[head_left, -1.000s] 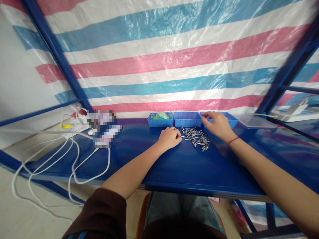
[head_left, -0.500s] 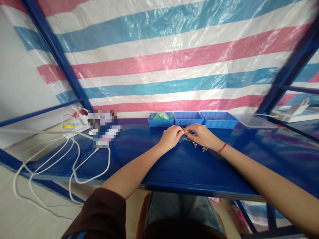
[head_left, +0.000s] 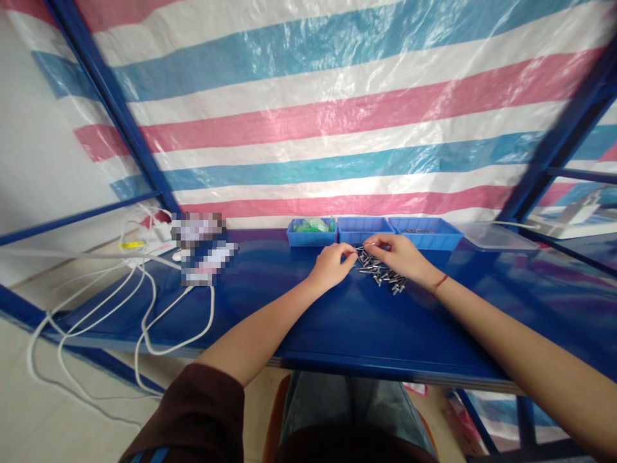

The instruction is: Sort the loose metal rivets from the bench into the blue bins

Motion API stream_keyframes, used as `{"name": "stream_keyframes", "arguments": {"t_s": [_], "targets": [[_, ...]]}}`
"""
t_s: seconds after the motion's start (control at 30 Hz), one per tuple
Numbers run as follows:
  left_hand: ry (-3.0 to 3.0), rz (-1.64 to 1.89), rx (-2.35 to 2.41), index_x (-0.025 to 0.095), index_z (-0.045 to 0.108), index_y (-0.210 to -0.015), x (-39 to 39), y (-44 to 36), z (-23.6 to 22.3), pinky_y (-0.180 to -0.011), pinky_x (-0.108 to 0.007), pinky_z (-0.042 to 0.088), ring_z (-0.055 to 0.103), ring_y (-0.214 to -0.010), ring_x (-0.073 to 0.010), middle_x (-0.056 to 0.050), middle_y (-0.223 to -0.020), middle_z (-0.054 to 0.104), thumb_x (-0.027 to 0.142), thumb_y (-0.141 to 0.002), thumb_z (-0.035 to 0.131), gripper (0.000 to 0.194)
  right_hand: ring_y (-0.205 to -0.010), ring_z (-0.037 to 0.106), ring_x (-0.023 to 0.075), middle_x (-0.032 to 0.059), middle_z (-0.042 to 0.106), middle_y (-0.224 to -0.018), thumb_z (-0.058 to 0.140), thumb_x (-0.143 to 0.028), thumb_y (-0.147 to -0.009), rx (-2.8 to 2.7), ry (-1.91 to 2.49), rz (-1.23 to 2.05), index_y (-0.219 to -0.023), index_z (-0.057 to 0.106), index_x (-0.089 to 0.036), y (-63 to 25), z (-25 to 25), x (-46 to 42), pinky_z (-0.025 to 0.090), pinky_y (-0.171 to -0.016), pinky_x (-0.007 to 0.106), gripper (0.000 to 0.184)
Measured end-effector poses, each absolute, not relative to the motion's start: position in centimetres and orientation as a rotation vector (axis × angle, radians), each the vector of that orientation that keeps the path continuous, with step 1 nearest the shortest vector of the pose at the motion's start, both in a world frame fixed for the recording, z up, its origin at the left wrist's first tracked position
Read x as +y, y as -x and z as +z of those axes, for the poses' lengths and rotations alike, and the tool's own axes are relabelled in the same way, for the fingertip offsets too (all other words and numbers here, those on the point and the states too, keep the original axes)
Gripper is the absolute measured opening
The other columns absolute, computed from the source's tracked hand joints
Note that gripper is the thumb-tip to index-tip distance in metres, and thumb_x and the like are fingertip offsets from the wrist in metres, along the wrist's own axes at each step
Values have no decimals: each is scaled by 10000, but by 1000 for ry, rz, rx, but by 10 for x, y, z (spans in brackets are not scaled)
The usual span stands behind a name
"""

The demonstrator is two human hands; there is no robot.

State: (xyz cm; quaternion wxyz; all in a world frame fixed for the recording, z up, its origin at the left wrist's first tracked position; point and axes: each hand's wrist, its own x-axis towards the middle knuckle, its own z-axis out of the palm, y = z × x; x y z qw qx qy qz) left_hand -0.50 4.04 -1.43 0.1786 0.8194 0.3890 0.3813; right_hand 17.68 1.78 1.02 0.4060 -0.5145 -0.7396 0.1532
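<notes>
The left hand (head_left: 333, 265) and right hand (head_left: 396, 257) are over the table (head_left: 337, 328), closer to its back edge than its front edge. On both hands, the thumb and fingers are bent in close. The bits are so tiny here that I can't tell if either hand grips one. A messy pile of shiny metal pins (head_left: 378, 278) lies on the table by the fingertips. Three blue boxes sit along the back edge: the left box (head_left: 312, 240) has green stuff in it, the middle box (head_left: 365, 239) is next, and the right box (head_left: 427, 242) has small bits inside. White cords (head_left: 212, 315) hang over the front edge, near the left corner.
</notes>
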Motion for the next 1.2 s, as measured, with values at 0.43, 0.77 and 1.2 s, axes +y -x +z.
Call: {"name": "stream_keyframes", "arguments": {"t_s": [0.43, 0.77, 1.2], "targets": [[-1948, 1385, 938, 159, 616, -873, 32, 2, -1, -714, -229, 465, 599, -759, -122, -26, -863, 678, 321, -862, 523, 187, -706, 585, 143, 48, 684, -793, 625, -529, -734, -1659, 1149, 955, -774, 680, -169, -162, 11, 9, 424, -624, 263, 366], [-2010, 1391, 983, 167, 624, -912, 34, 4, -1, -671, -225, 460, 591, -758, -121, -33, -923, 662, 298, -858, 527, 172, -621, 559, 127, 12, 634, -707, 706, -457, -646, -1433, 1068, 933, -839, 633, -190, -161, 17, 8, 404, -555, 250, 337], [-2663, 607, 1377, 276, 615, -1128, 28, 14, -6, -892, -479, 408, 473, -1122, -296, -58, -1172, 581, 488, -860, 467, 372, -847, 624, 236, 136, 693, -889, 487, -273, -813, -1495, 1667, -261, -969, 657, -143, -255, 24, 33, 418, -786, 329, 265]]}}
